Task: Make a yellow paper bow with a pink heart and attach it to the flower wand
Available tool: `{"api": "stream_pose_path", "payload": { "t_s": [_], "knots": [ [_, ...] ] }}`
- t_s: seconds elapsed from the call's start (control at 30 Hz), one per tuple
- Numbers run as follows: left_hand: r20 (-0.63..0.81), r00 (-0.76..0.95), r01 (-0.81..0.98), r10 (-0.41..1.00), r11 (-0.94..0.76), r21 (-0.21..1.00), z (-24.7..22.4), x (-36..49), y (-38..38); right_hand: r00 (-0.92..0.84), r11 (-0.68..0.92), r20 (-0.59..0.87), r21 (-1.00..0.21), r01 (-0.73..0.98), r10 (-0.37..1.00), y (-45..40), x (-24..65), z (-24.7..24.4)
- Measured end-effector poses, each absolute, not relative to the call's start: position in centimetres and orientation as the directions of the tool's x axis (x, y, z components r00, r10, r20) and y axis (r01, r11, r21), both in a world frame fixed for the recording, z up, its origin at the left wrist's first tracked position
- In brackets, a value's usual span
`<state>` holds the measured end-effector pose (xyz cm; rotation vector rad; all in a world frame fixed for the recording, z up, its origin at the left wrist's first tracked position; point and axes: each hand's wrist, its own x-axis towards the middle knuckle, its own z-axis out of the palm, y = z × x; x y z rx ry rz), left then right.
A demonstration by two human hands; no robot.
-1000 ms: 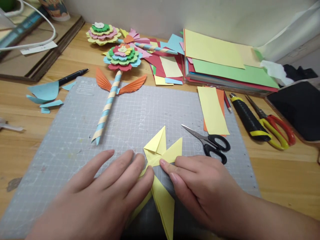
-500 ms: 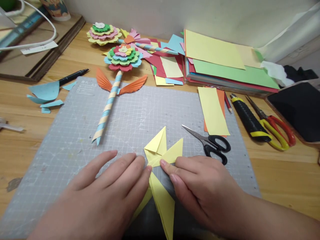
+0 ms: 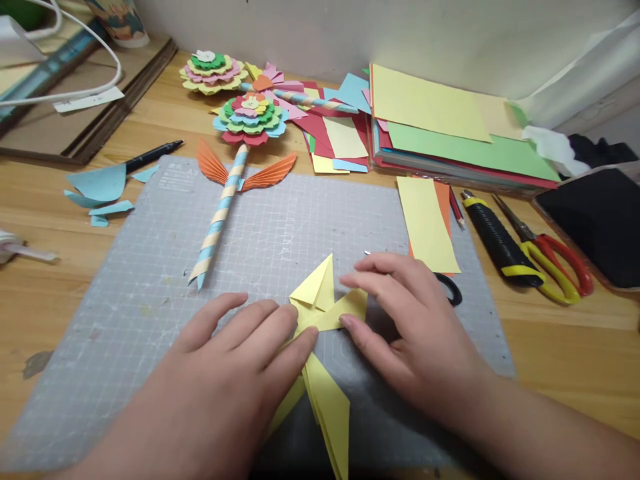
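On the grey cutting mat (image 3: 330, 220), my left hand (image 3: 225, 373) rests outspread; my right grip (image 3: 417, 327) is spread too. Near centre, partly beneath the left, lies folded yellow paper (image 3: 323, 383), probably light, easily creased, best held at its layered middle. My right thumb (image 3: 350, 325) meets its right flap (image 3: 340, 313).

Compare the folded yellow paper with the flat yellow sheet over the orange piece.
The folded paper has pointed flaps; the sheet is a plain strip. The folded paper is partly covered by the left hand; the sheet overlaps the orange piece. Both are yellow.
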<state>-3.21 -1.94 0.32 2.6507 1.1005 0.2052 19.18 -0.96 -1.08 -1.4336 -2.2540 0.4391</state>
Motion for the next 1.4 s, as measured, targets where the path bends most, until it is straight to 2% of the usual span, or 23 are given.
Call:
{"api": "stream_pose_path", "payload": {
  "t_s": [0.17,0.3,0.5,0.63,0.73,0.9,1.2,1.3,1.4],
  "knots": [
    [0.014,0.675,0.674,0.737,-0.625,0.393,0.5,-2.9,-1.6,-0.410,0.367,0.058,-0.569,0.735,0.910,-0.2,19.3,-1.2],
    [0.036,0.656,0.677,0.754,-0.609,0.414,0.8,-2.6,-1.3,-0.396,0.303,-0.008,-0.627,0.718,0.918,-0.7,19.1,-0.8],
    [0.034,0.635,0.675,0.772,-0.576,0.462,0.7,-2.4,-0.8,-0.349,0.195,-0.142,-0.613,0.766,0.926,-1.9,18.7,-0.5],
    [0.030,0.575,0.685,0.817,-0.502,0.528,0.4,-2.1,-0.5,-0.348,0.199,-0.139,-0.602,0.773,0.927,-1.9,18.4,-0.5],
    [-0.023,0.552,0.693,0.834,-0.443,0.568,0.2,-1.8,0.0,-0.377,0.217,-0.131,-0.630,0.746,0.917,-1.7,18.3,-0.6],
    [-0.063,0.535,0.713,0.843,-0.411,0.568,-0.2,-1.4,0.7,-0.439,0.287,-0.069,-0.664,0.691,0.896,-1.7,18.5,-0.7],
    [-0.068,0.516,0.697,0.854,-0.372,0.613,-0.2,-1.2,0.9,-0.511,0.478,0.091,-0.521,0.707,0.855,-1.6,18.8,-0.9],
    [-0.072,0.522,0.702,0.850,-0.379,0.603,-0.2,-1.1,1.0,-0.514,0.480,0.084,-0.509,0.715,0.854,-1.3,18.6,-0.9],
    [-0.074,0.534,0.702,0.843,-0.392,0.594,-0.2,-1.0,1.1,-0.485,0.420,0.035,-0.557,0.716,0.874,-1.2,18.5,-1.0]
  ]
}}
